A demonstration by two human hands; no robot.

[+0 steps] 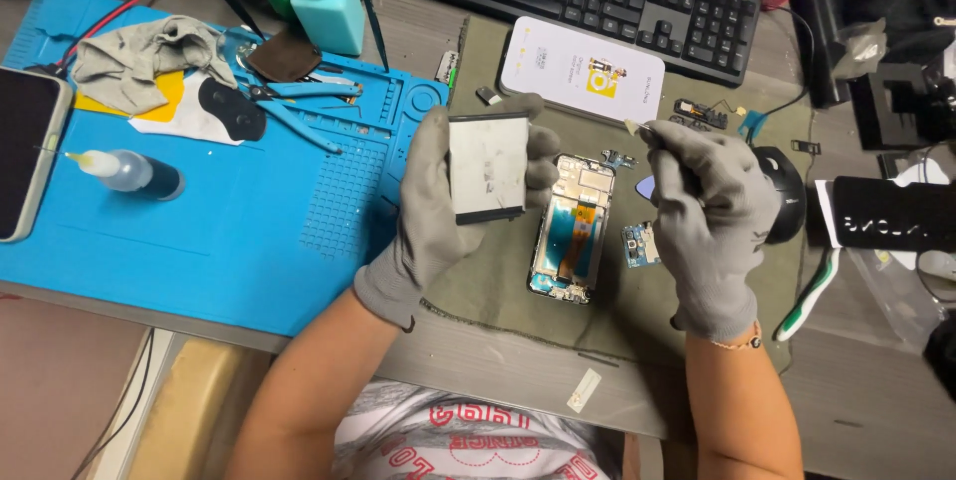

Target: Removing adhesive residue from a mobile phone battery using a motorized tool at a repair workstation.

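Grey gloves covered both our hands. Our left hand point(438, 206) held a flat phone battery point(487, 167) up, face toward us, just above the open phone frame point(572, 228) on the green mat point(498, 291). Our right hand point(707, 211) pinched thin tweezers point(647, 128) near the frame's top edge. Small parts point(640, 244) lay beside it. We saw bare room on the blue mat point(229, 241) to the left on the tabletop point(866, 400).

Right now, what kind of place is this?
Probably a phone repair bench: an opened phone frame lies on a grey cloth, a blue silicone work mat holds tools, and the gloved left hand holds a flat grey battery.
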